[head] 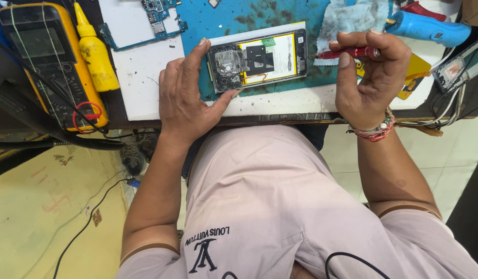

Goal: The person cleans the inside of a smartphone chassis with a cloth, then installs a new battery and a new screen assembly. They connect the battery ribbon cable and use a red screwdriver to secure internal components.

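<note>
The left hand [190, 98] lies spread against the left end of the opened black phone with yellow-edged battery [259, 59], steadying it on the blue work mat [223, 20]. The right hand [370, 77] pinches a slim red screwdriver [350, 52], its tip aimed at the phone's right end, just beside it.

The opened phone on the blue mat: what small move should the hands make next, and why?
Probably bring the tip of the red screwdriver down onto a screw at the right end of the opened phone. The right hand holds the tool level, its tip just beside that edge, while the left hand already steadies the phone's left end.
</note>
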